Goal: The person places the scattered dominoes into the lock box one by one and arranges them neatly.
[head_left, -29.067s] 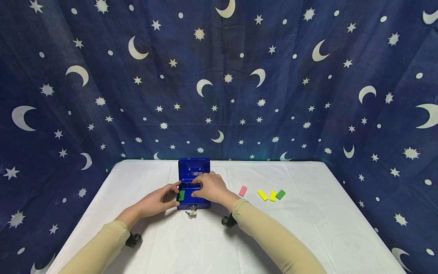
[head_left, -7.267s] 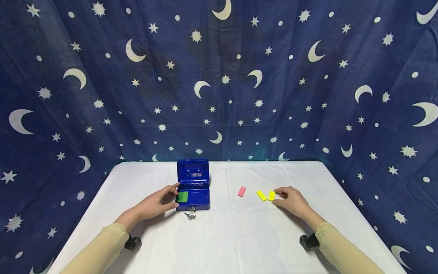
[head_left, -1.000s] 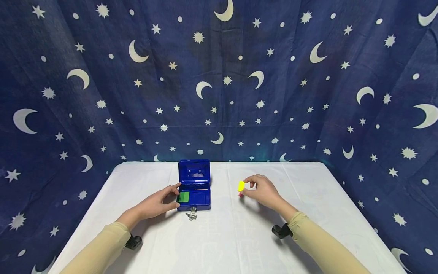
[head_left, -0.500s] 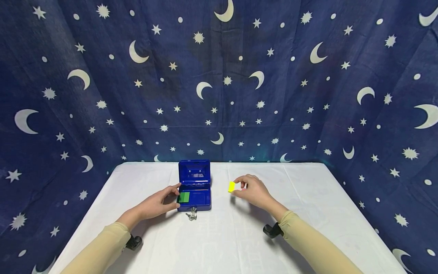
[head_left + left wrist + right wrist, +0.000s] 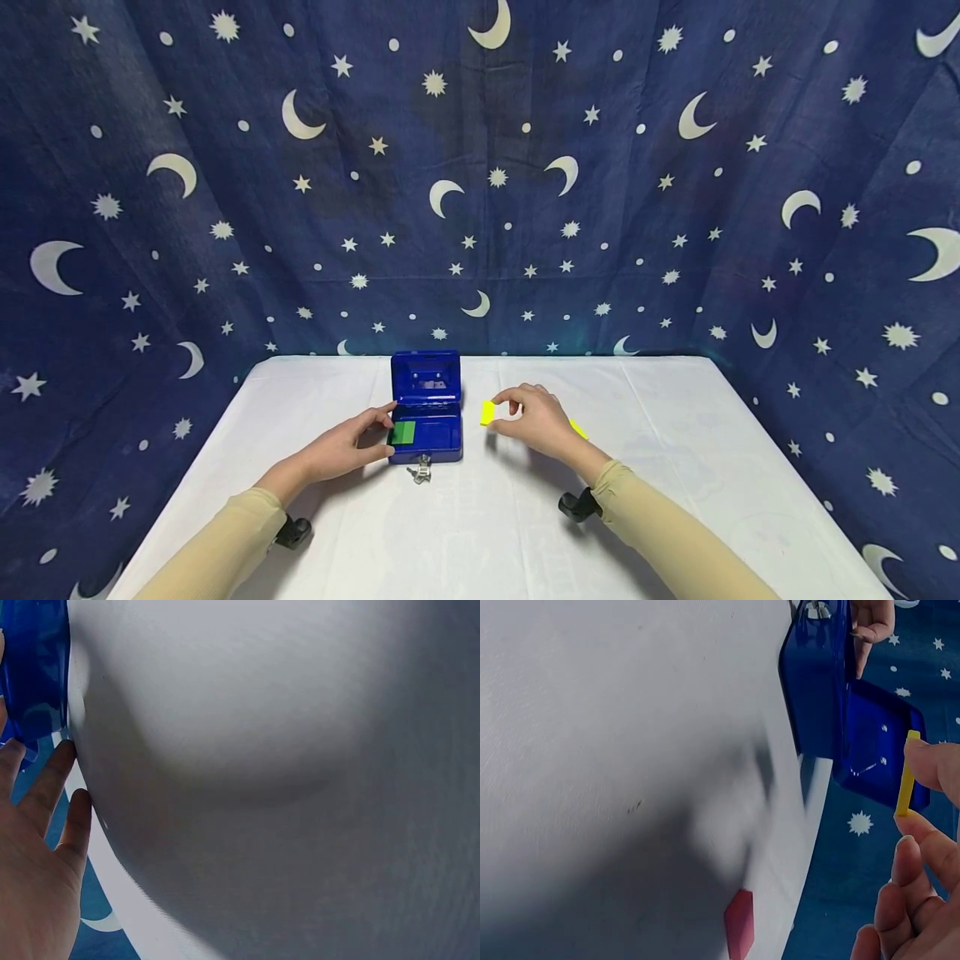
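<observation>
Moon-printed cloth (image 5: 483, 217) backs the white table (image 5: 480, 525), where the head view shows our right hand (image 5: 534, 422) pinching a yellow block (image 5: 487, 412), closer to the open blue box (image 5: 448, 456) than a moment ago, so the gap between is short and unblocked. From the left wrist, we see our left hand (image 5: 36, 859), fingers spread apart beside the box; from the right wrist, a pink block (image 5: 739, 926) lies apart.

Lower centre: blue box (image 5: 438, 433), green blocks (image 5: 409, 431), yellow block (image 5: 487, 413); beige sleeves (image 5: 678, 529); white tablecloth (image 5: 487, 542); above, navy backdrop (image 5: 465, 125), white moon-and-star pattern
</observation>
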`<action>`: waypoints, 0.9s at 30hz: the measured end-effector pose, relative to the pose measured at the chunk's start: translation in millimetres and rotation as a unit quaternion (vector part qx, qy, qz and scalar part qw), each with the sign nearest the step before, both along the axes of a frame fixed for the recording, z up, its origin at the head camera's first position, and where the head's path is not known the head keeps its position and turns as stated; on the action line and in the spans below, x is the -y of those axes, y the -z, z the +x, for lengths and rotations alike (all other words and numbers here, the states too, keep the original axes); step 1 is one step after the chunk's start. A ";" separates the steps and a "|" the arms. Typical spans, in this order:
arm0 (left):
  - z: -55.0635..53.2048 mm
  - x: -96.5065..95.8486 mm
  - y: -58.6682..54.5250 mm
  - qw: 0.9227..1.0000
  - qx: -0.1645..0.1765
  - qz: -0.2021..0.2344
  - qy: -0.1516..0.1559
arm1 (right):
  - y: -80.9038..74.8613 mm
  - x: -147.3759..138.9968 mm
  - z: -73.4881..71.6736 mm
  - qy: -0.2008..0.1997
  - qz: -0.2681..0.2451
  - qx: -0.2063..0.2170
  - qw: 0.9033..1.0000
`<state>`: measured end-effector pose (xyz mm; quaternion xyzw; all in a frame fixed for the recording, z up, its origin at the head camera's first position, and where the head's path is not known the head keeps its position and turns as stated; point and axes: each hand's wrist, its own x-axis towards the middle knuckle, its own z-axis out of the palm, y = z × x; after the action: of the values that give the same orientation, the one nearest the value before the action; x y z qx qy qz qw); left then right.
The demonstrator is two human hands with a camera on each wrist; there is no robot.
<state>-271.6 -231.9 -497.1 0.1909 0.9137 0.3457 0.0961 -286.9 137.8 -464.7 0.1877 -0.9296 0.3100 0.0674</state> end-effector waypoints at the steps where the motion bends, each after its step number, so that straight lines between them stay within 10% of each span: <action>1: 0.2 0.0 0.1 1.000 0.000 0.000 0.000 | 0.3 1.6 0.3 0.000 0.001 -0.001 1.000; 27: 0.7 -0.8 -0.8 1.000 0.004 0.000 0.000 | 2.1 23.5 0.9 -0.014 0.025 -0.013 1.000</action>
<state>-270.8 -231.1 -496.3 0.1893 0.9133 0.3467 0.0997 -286.0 114.4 -466.7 0.2061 -0.9333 0.2854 0.0711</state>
